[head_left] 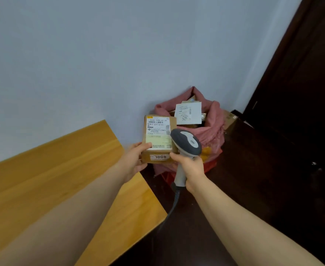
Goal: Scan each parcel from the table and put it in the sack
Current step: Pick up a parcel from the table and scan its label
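Left hand (136,160) grips a boxy cardboard parcel (157,132); right hand (190,167) clasps a rounded grey scanner (186,143).

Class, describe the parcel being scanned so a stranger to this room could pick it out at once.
Find the pink sack against the wall past the wooden table. In front of it, the left hand holds a brown cardboard box beside the grey scanner. Unlike the parcels inside the sack, its near side bears a sticker reading 1006.
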The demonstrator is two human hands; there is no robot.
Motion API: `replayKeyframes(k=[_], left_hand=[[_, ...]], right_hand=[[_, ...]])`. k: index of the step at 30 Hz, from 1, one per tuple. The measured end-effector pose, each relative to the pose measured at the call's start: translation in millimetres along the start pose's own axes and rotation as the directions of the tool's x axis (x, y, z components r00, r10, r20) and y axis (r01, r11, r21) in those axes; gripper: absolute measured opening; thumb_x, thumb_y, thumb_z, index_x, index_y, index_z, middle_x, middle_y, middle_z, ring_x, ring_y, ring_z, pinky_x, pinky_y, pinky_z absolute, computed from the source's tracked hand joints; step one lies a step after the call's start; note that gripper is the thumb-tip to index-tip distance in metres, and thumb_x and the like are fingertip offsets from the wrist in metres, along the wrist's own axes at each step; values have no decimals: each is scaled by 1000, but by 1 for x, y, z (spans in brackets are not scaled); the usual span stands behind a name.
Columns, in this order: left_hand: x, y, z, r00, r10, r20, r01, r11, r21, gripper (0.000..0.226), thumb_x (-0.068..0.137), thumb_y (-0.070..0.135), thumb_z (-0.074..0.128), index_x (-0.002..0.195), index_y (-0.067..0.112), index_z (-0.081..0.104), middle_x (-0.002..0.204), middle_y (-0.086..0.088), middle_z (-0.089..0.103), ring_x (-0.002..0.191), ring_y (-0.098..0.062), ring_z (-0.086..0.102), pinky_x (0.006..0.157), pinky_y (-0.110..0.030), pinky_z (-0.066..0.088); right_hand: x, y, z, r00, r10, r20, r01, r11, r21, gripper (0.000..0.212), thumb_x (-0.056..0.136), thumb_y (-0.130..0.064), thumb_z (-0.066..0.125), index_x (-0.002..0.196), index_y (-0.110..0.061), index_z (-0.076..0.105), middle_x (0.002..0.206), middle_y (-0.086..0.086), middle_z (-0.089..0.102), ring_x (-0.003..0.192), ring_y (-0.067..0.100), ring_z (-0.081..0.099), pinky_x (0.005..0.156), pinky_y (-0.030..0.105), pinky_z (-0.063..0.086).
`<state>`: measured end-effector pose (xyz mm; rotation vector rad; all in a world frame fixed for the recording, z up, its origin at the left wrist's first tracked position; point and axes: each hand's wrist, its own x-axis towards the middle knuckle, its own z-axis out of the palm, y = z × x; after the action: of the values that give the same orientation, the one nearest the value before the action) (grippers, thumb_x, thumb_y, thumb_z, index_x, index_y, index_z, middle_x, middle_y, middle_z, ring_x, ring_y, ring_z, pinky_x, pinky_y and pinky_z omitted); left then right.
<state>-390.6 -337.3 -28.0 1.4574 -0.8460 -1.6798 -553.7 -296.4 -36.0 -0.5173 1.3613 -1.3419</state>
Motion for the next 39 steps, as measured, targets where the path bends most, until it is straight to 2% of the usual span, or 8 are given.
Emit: replayKeyframes(k=[4, 12, 16, 19, 23, 27, 30, 39], left_hand=[[55, 23, 48, 1000, -12, 18, 13, 999, -34, 9, 91, 30, 60, 96, 23, 61, 91, 0, 68, 91, -18, 64, 94, -36, 48], [188, 57, 114, 995, -64, 73, 71, 992, -106, 14, 94, 35, 52, 101, 27, 63, 79, 6, 74, 90, -15, 65, 82, -35, 50], [251, 71, 128, 1000, 25, -11, -24, 995, 94, 42, 98, 27, 47, 140, 20, 45, 120, -5, 65, 104, -23, 64, 94, -42, 50], [283, 72, 136, 974, 226, 32, -211, 840, 501, 61, 98, 32, 50, 152, 27, 22, 143, -9, 46, 128, -28, 48, 108, -41, 38], [301, 62, 153, 980, 159, 123, -190, 535, 823, 114, 55, 89, 52, 150, 37, 19, 160, -5, -2, 147, -26, -7, 115, -55, 9], [325, 55, 168, 977, 165, 133, -176, 284, 942, 108, 66, 79, 59, 148, 47, -3, 158, -6, -16, 145, -31, -13, 109, -66, 11], [340, 55, 169, 991, 83, 110, -128, 272, 954, 102, 67, 70, 64, 136, 66, -12, 153, -1, -31, 143, -33, -23, 105, -71, 8], [354, 57, 187, 964, -125, 235, -173, 376, 910, 105, 71, 47, 69, 134, 68, -11, 143, -7, -50, 137, -40, -34, 116, -50, -1]], right_hand=[[49, -27, -18, 999, -41, -28, 41, 999, 9, 28, 72, 1, 80, 83, -21, 66, 77, -10, 71, 71, 3, 68, 62, 18, 54], [175, -78, -20, 994, -65, -92, 57, 995, -87, 29, 72, -4, 82, 84, -24, 66, 74, -17, 69, 71, -3, 64, 57, 14, 50], [231, -90, -9, 996, -22, -81, 13, 993, -115, 29, 70, -6, 84, 81, -26, 65, 71, -18, 69, 69, -2, 63, 56, 16, 49], [261, -89, -11, 992, 44, -115, -59, 990, -130, 30, 70, -10, 84, 81, -26, 62, 80, -15, 66, 77, 3, 59, 71, 28, 49], [292, -85, -33, 946, 80, -314, -118, 988, -104, 41, 70, -7, 83, 102, -17, 59, 101, 1, 66, 97, 21, 60, 92, 42, 50], [319, -83, -67, 891, 184, -415, -215, 976, -30, 64, 70, -7, 82, 127, -7, 54, 118, 7, 63, 107, 27, 59, 92, 44, 50], [334, -77, -76, 899, 277, -339, -301, 954, -18, 52, 71, -2, 78, 119, -7, 61, 98, 9, 68, 85, 25, 64, 62, 33, 52], [343, -56, -83, 865, 427, -262, -437, 899, 20, 46, 73, -5, 78, 116, -4, 63, 105, 17, 70, 98, 35, 66, 89, 50, 54]])
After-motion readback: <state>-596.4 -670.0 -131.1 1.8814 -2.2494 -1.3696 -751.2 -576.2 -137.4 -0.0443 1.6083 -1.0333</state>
